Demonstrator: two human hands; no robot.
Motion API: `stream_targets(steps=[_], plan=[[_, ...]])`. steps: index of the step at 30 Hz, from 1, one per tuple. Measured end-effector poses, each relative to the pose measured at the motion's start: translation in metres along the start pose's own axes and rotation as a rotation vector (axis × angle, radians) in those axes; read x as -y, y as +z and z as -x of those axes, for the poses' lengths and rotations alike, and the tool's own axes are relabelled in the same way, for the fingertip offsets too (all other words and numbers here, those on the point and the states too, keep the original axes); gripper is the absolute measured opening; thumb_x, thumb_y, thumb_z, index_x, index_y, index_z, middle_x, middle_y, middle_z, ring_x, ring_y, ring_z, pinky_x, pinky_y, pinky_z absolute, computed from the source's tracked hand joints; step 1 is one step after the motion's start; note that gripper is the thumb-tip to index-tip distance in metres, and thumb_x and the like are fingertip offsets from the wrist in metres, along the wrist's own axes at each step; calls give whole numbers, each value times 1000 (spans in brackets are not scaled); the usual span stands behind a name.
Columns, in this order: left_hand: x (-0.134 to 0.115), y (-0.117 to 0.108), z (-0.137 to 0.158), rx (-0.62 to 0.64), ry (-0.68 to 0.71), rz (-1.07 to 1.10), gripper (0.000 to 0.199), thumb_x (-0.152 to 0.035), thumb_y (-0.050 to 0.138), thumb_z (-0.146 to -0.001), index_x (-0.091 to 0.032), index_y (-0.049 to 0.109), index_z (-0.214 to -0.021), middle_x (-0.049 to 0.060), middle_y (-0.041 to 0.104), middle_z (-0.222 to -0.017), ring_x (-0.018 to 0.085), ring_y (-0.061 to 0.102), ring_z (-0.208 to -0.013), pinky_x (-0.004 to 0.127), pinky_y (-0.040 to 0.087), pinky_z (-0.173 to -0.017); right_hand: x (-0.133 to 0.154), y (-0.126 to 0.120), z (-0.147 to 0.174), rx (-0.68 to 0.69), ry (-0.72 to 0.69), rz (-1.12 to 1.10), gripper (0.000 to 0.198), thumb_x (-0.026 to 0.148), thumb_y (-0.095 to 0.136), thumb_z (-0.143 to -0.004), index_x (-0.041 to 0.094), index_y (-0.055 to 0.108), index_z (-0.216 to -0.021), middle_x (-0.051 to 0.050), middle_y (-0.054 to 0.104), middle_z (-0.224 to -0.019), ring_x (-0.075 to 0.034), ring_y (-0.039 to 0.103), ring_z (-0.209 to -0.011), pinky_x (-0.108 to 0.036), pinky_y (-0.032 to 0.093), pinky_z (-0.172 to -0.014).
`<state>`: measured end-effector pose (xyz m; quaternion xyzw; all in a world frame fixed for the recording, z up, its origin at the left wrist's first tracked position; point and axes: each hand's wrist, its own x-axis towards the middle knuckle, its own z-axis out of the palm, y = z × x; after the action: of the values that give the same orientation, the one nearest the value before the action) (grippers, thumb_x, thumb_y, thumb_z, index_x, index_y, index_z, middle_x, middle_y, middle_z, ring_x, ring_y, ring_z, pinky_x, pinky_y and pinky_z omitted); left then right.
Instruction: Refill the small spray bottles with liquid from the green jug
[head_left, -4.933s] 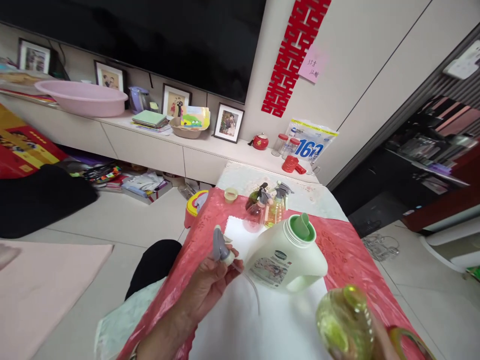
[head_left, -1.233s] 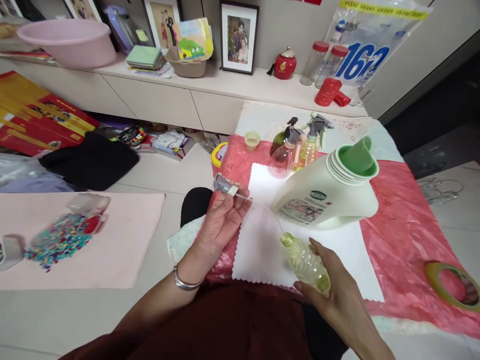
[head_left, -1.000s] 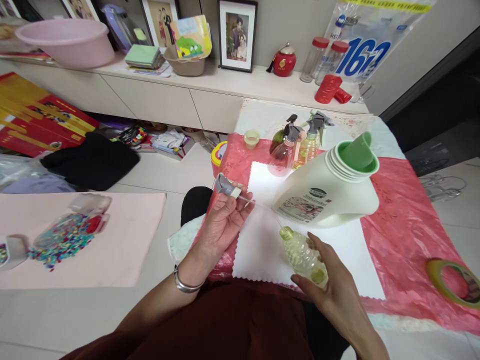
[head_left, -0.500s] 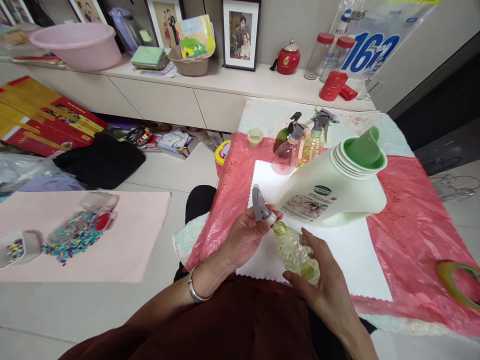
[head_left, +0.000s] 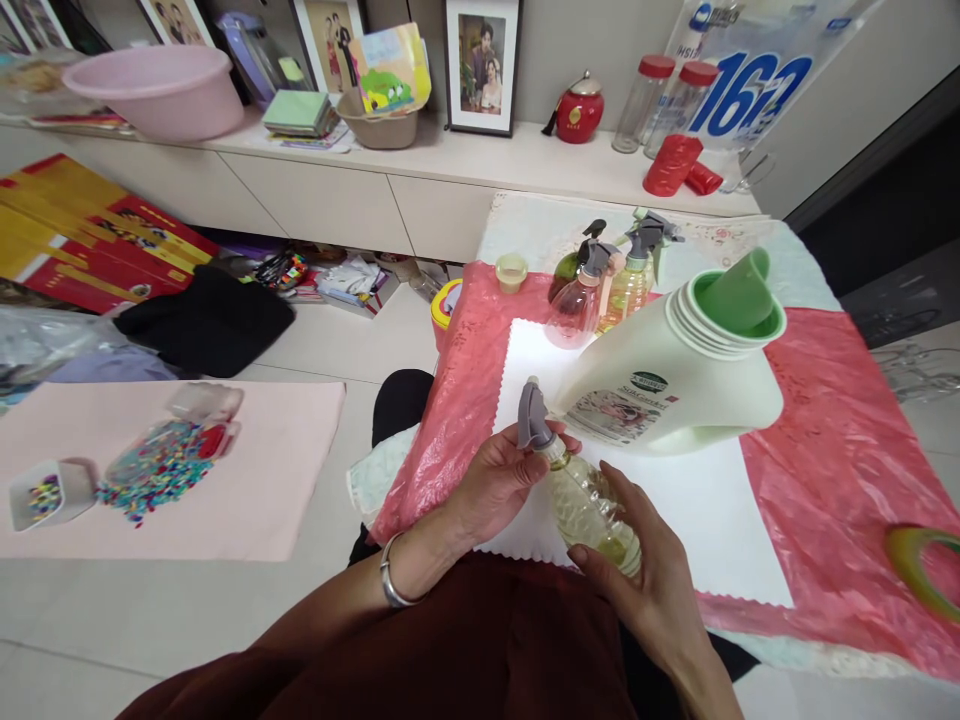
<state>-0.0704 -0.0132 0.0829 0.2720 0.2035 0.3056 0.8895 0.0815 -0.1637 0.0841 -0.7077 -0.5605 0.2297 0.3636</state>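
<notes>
Seated person fitting a grey trigger spray head (head_left: 531,420) onto a small clear bottle (head_left: 589,505) of yellowish liquid. The bottle is held tilted above the near edge of the table (head_left: 840,440), over the scalloped near border of a white cloth (head_left: 712,510). The right hand (head_left: 652,585) wraps the lower body of the bottle, fingers curled closed around it; the left hand (head_left: 499,480) pinches the collar of the spray head between thumb and fingertips, seating it at the bottle's neck.

The bottle appears to be thin, ribbed plastic, partly filled: probably light, and likely to dent under a hard squeeze. Its ribs offer purchase, so the mid-body is the sensible hold, with the neck kept uppermost. The spray head looks rigid; its collar, not the trigger lever, is the part to turn.

A large white detergent jug (head_left: 675,375) with an open green spout lies just beyond the hands on the cloth. Three filled spray bottles (head_left: 600,285) stand toward the far edge, on the pink plastic sheet (head_left: 847,440).
</notes>
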Motion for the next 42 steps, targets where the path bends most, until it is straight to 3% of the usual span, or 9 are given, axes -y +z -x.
stream_targets(steps=[8,15,18,24,29,33,37,42], plan=[[-4,-1,2,85,-61,24,42,-37,89,-77,-18,76,-112,8,73,-108,30,67,-119,45,42,-109,-1,6,2,124,172,-596,64,50,69,-99,24,44,-152,-9,48,-146,-25,54,-130,-31,54,-103],[-4,5,0,-86,-42,30,44,-40,97,-64,-19,78,-97,2,71,-98,20,68,-99,38,48,-98,-3,17,5,109,286,-613,76,55,76,-93,21,45,-153,-11,46,-147,-29,52,-131,-35,50,-108],[-4,4,-1,-104,-53,27,44,-38,99,-61,-18,79,-95,4,73,-97,18,68,-91,36,50,-93,1,19,4,119,288,-671,74,55,77,-92,23,47,-152,-10,47,-146,-28,53,-130,-32,51,-107],[-5,0,-2,-96,-9,75,40,-29,99,-62,-18,78,-94,2,77,-95,20,73,-94,41,49,-103,11,18,1,59,343,-713,75,56,79,-90,21,49,-149,-9,48,-145,-26,51,-132,-28,49,-107],[-6,4,1,-55,16,49,33,-34,94,-71,-17,78,-94,6,78,-103,22,72,-106,40,47,-106,2,21,4,56,272,-639,74,52,77,-92,21,47,-152,-9,48,-145,-27,52,-131,-27,51,-105],[-6,6,1,-99,10,48,43,-36,99,-61,-17,77,-92,4,76,-96,18,70,-95,33,50,-94,-4,25,4,55,189,-591,74,50,77,-93,22,46,-154,-9,47,-146,-28,51,-132,-30,51,-106],[-7,3,0,-81,-64,53,42,-32,101,-57,-15,77,-88,3,75,-87,17,69,-84,35,51,-92,-1,28,2,82,217,-819,71,51,79,-91,22,52,-150,-10,49,-144,-29,53,-130,-32,52,-106],[-10,4,2,-47,-62,90,57,-35,99,-61,-18,76,-110,6,78,-96,23,72,-93,42,51,-97,-1,27,1,180,264,-1050,72,52,79,-91,22,51,-150,-11,47,-145,-32,50,-133,-38,49,-110]])
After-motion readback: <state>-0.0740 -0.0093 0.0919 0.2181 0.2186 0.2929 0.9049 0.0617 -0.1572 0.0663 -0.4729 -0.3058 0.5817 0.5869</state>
